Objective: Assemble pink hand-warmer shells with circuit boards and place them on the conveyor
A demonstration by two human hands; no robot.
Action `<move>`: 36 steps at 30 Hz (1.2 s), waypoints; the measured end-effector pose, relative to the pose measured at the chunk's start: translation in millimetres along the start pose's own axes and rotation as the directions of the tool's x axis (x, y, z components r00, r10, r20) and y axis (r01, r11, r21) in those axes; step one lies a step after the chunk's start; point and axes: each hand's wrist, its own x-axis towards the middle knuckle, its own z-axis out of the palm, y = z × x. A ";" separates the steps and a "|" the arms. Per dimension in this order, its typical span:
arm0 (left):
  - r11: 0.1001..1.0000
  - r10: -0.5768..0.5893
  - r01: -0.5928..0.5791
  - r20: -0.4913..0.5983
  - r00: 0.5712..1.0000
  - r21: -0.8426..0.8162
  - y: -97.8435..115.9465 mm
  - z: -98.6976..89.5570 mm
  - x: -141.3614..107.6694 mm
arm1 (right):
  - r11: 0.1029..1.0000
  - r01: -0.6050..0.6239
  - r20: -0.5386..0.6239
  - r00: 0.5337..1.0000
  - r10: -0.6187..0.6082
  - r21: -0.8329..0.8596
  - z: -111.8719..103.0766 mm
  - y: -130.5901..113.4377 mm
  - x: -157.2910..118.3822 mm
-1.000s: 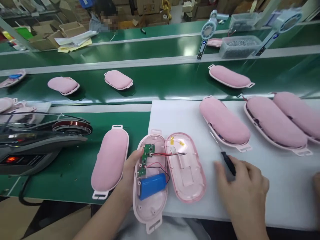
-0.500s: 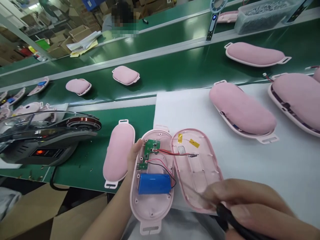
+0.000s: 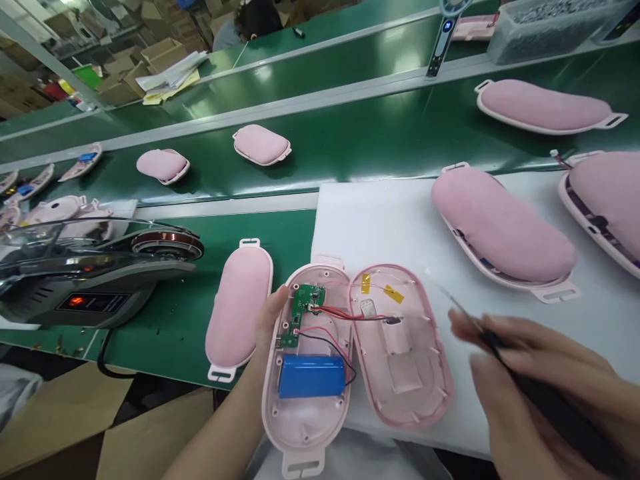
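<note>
My left hand (image 3: 273, 320) grips the left edge of an open pink casing half (image 3: 310, 427), thumb on its rim and the other fingers hidden beneath. Inside it are a green circuit board (image 3: 303, 307) and a blue cylindrical battery (image 3: 313, 377). Red and black wires run across to the other pink shell (image 3: 410, 400), which lies inner side up alongside, with yellow tape pieces (image 3: 393, 293) near its top. My right hand (image 3: 530, 380), somewhat blurred, is closed around a black-handled tool (image 3: 550, 407). Its thin metal tip points up and left, over the white sheet, apart from the shell.
A closed pink pad (image 3: 240, 307) lies left of my hand, beside a grey machine (image 3: 100, 280) with a lit red display. More pink pads (image 3: 505, 227) rest on the white sheet (image 3: 370, 207) and the green belt (image 3: 380, 140). A person (image 3: 257, 20) is across the line.
My right hand and its tool have moved up and right, away from the right shell's lower part. The left hand still holds the casing half; the view has shifted slightly.
</note>
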 end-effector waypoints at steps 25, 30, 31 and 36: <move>0.881 0.337 -0.277 -0.098 0.936 0.384 10.9 6.7 -13.0 | 0.993 0.059 0.213 0.976 -0.037 -0.099 25.9 -17.6 -25.4; 0.495 0.529 -0.249 -0.062 0.846 0.832 13.1 -2.6 -23.3 | 1.000 0.013 0.288 0.958 -0.017 0.014 34.6 -16.6 -31.2; 0.368 0.592 -0.234 -0.032 0.805 0.900 11.4 -3.5 -23.7 | 1.000 0.019 0.292 0.956 -0.023 0.017 35.5 -16.2 -32.2; -0.110 0.727 -0.133 0.171 0.665 0.985 3.5 -3.9 -21.1 | 0.985 0.127 0.204 0.974 -0.102 -0.115 37.1 -15.5 -32.6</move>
